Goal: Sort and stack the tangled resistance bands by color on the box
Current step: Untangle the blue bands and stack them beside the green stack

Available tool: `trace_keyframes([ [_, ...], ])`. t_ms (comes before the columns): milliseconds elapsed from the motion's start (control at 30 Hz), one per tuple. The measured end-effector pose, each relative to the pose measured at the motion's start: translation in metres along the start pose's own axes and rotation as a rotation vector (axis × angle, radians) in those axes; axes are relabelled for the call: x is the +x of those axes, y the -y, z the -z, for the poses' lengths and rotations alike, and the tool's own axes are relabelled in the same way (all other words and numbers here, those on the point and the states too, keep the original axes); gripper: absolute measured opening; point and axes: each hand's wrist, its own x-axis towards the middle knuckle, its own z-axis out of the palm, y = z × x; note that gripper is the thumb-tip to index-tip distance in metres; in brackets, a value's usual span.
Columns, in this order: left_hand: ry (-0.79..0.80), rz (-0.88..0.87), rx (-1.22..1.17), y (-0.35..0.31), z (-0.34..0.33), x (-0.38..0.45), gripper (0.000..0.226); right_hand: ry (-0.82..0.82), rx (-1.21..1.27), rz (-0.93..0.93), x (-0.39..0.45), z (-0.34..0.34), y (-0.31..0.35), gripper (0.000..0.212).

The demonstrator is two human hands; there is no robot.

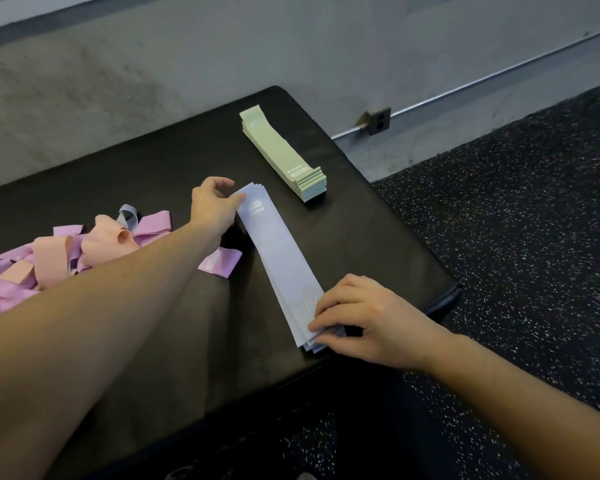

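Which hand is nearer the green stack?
Left. The left hand holds the blue stack's far end, just short of the green stack; the right hand holds the near end.

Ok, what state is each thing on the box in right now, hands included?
Green bands: stacked flat, untouched.
Blue bands: flat stack, held at both ends.
Pink and purple bands: tangled heap, one blue band in it.
Purple band: lying loose beside the blue stack.
Left hand: holding the far end.
Right hand: pinching the near end.
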Motion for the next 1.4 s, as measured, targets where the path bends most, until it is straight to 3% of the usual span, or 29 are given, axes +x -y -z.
trace_keyframes([
  [200, 0.040, -0.078, 0.066, 0.010, 0.044, -0.018, 0.016, -0.010, 0.006, -0.086, 0.015, 0.011, 0.016, 0.022],
  [500, 0.210, -0.380, 0.519, 0.068, 0.158, -0.072, 0.011, 0.101, 0.067, -0.258, 0.060, -0.006, 0.058, 0.018],
  [700, 0.171, -0.358, 0.689, 0.135, 0.222, -0.086, 0.016, 0.160, 0.158, -0.271, 0.096, -0.041, 0.082, 0.022],
  [833, 0.083, -0.460, 0.718, 0.170, 0.247, -0.089, 0.017, 0.217, 0.185, -0.266, 0.126, -0.069, 0.098, 0.023],
  [933, -0.052, -0.542, 0.789, 0.181, 0.253, -0.082, 0.034, 0.276, 0.220, -0.267, 0.162, -0.089, 0.107, 0.026],
  [1000, -0.089, -0.495, 0.833, 0.187, 0.254, -0.075, 0.040, 0.283, 0.229, -0.251, 0.190, -0.104, 0.114, 0.029],
  [1133, 0.000, -0.307, 0.671, 0.203, 0.256, -0.065, 0.060, 0.263, 0.203, -0.216, 0.246, -0.136, 0.130, 0.025],
  [1400, -0.144, -0.344, 0.454, 0.228, 0.246, -0.063, 0.041, 0.238, -0.040, -0.088, 0.327, -0.206, 0.122, 0.012],
])
